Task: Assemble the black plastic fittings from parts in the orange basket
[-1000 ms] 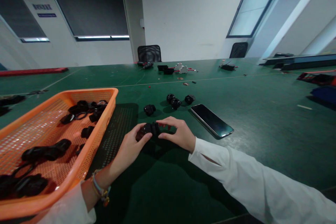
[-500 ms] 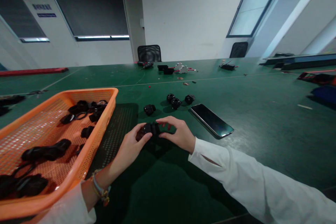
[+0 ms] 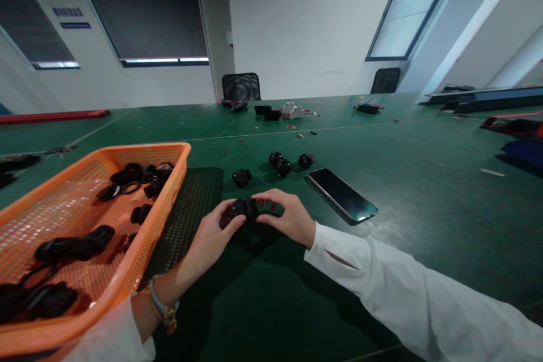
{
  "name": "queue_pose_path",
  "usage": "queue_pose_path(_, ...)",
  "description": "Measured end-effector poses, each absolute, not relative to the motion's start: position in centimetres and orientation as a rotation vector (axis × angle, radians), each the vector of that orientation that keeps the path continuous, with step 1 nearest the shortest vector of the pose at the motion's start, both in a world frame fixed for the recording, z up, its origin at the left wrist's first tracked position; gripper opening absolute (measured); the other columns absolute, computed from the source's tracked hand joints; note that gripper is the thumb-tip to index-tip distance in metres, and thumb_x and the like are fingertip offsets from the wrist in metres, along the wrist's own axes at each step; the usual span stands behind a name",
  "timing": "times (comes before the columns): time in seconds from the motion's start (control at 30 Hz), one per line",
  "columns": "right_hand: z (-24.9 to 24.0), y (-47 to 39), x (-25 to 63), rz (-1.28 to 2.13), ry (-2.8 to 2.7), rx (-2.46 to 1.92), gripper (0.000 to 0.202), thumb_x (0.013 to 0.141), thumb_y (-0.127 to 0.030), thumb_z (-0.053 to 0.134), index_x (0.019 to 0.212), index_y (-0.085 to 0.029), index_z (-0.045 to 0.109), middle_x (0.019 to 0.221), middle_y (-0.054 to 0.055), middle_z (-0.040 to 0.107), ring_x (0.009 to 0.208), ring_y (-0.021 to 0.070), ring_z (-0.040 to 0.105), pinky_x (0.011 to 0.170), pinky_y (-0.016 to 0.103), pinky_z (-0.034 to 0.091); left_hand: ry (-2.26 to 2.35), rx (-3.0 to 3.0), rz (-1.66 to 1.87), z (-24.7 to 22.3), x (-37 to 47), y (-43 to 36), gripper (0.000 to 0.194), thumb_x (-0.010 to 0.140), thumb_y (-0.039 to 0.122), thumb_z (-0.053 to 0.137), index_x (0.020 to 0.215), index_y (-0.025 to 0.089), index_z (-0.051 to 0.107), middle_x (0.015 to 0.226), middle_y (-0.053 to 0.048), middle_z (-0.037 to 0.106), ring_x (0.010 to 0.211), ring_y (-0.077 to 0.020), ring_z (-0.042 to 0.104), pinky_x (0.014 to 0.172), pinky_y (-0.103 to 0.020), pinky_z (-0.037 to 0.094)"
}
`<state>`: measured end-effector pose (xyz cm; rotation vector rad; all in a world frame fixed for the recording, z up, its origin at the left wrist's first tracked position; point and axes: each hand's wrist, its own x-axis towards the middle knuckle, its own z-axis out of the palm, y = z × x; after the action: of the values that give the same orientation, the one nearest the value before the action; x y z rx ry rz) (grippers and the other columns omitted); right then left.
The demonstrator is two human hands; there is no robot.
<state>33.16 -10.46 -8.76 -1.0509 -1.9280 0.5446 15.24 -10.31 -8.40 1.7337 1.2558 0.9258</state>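
Observation:
Between my two hands is a black plastic cable gland point(image 3: 245, 208), held on its side just over the green table. My left hand point(image 3: 217, 231) grips its left end between thumb and fingers. At the opposite end, the thumb and fingertips of my right hand point(image 3: 292, 217) are closed around the gland's edge. Just beyond my hands lies a similar black gland point(image 3: 241, 177). Farther off, a small group of black glands point(image 3: 283, 167) rests on the table. A smartphone point(image 3: 341, 195) lies to the right of them, screen up.
An orange plastic basket point(image 3: 187, 161) with several black parts stands at my left. Toward the table's far side are white connectors with red wires point(image 3: 293, 110) and another small black item point(image 3: 368, 107). A blue object point(image 3: 526, 153) lies at the right edge.

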Motion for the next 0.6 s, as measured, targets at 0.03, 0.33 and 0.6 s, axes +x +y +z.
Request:
queue_pose_path(0.03,-8.74,-10.47,33.16,0.544,-1.928,-1.053,0.033,0.065,-0.019,0.066,0.098,-0.02,0.061,0.089,0.004,0.065,0.08,0.0157,0.058,0.068,0.028,0.047,1.256,1.734,0.927,-8.4,15.23,-10.3,0.042,0.065,0.041,0.052,0.096,0.014,0.055,0.085,-0.006,0.064,0.074,-0.0191,0.06,0.066,-0.03,0.048)
queue_pose_path(0.33,-8.86,-10.36,33.36,0.538,-1.943,-1.002,0.038,0.063,-0.021,0.069,0.1,-0.021,0.061,0.092,0.005,0.065,0.083,0.0169,0.058,0.072,0.031,0.047,1.233,1.748,0.957,-8.83,15.08,-10.26,0.04,0.067,0.039,0.053,0.097,0.014,0.055,0.083,-0.005,0.064,0.071,-0.0177,0.059,0.065,-0.029,0.048)
queue_pose_path(0.6,-8.89,-10.32,33.35,0.527,-1.94,-1.016,0.036,0.064,-0.021,0.068,0.099,-0.022,0.062,0.089,0.004,0.065,0.082,0.0167,0.059,0.075,0.032,0.047,1.246,1.752,0.955,-8.72,15.1,-10.25,0.039,0.067,0.038,0.053,0.097,0.014,0.056,0.081,-0.004,0.064,0.069,-0.0173,0.059,0.064,-0.029,0.048)
